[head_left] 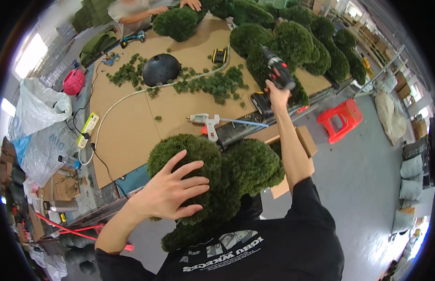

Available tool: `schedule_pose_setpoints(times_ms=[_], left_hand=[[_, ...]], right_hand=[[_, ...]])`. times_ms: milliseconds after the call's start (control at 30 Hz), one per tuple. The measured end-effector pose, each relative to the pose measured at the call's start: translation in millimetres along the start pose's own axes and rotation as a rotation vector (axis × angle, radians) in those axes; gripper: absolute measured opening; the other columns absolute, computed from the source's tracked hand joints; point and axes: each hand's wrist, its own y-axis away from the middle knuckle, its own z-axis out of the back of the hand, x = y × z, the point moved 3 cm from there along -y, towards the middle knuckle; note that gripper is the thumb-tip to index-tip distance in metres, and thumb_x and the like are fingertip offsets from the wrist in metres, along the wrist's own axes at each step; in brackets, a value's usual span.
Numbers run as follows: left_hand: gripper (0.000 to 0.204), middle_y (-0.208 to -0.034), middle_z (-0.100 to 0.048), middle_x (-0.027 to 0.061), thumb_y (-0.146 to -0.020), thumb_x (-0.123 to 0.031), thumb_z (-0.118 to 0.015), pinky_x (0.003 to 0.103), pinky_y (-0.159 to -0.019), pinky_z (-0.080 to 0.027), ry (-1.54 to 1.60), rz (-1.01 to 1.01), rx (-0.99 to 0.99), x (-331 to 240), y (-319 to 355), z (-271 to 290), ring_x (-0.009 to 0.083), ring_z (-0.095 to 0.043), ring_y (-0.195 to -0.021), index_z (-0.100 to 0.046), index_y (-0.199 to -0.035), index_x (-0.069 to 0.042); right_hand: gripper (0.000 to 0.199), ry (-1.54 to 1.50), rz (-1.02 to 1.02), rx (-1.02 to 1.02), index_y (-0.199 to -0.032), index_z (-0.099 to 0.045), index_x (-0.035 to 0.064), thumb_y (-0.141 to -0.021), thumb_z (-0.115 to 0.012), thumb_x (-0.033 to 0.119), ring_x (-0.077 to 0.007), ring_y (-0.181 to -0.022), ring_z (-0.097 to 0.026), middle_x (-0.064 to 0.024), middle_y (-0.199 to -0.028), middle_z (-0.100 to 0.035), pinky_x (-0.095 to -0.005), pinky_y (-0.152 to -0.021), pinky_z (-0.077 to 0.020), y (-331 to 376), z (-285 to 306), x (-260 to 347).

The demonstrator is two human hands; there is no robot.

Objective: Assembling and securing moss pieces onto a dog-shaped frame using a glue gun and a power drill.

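Observation:
My left hand (173, 192) lies with fingers spread on a round clump of green artificial foliage (187, 149) close to my body. A second foliage clump (255, 166) adjoins it on the right, and more greenery hangs below my left hand. Gripped in my right hand (277, 97) is a black and red cordless drill (284, 76), raised over the table's right side with its bit pointing away from me. Just beyond my left hand, a white hot glue gun (211, 125) with a blue-white stick lies near the table edge.
A black perforated dome (161, 70) sits among loose green sprigs (217, 84) on the brown tabletop (124, 126). A power strip (88, 129) and white cable lie left. Foliage clumps (294, 42) crowd the far right. A red stool (340, 120) stands right; another person's hand (191, 4) is across.

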Motion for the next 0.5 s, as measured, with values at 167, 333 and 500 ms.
schedule_pose_setpoints(times_ms=[167, 333, 500], left_hand=[[0.037, -0.125, -0.067, 0.0026, -0.093, -0.044, -0.069, 0.064, -0.126, -0.021, 0.003, -0.079, 0.010, -1.8, -8.2, 0.6, 0.0323, -0.048, -0.141, -0.072, -0.111, -0.012], [0.035, -0.127, -0.066, 0.0030, -0.092, -0.044, -0.071, 0.065, -0.126, -0.020, -0.014, -0.093, 0.034, -3.8, -0.5, -2.5, 0.0343, -0.047, -0.142, -0.072, -0.109, -0.014], [0.035, -0.125, -0.066, 0.0037, -0.092, -0.047, -0.071, 0.066, -0.126, -0.019, 0.014, -0.063, 0.022, -6.7, 7.6, -2.9, 0.0344, -0.047, -0.141, -0.072, -0.104, -0.014]], right_hand=[[0.044, -0.027, 0.113, -0.014, -0.132, -0.061, -0.0027, -0.090, -0.075, -0.004, -0.0131, -0.069, -0.062, -0.0102, -0.103, -0.071, -0.0294, -0.064, -0.0544, 6.9, 47.5, 107.5], [0.036, 0.011, -0.022, 0.284, -0.125, -0.060, -0.0061, -0.092, -0.068, 0.007, -0.0181, -0.069, -0.063, -0.0116, -0.082, -0.067, -0.0312, -0.070, -0.0515, 77.9, 57.1, 241.0], [0.041, 0.382, -0.516, 0.481, -0.119, -0.067, -0.0033, -0.080, -0.078, 0.007, -0.0182, -0.066, -0.064, -0.0090, -0.076, -0.069, -0.0324, -0.063, -0.0530, 164.8, 94.0, 270.0]])
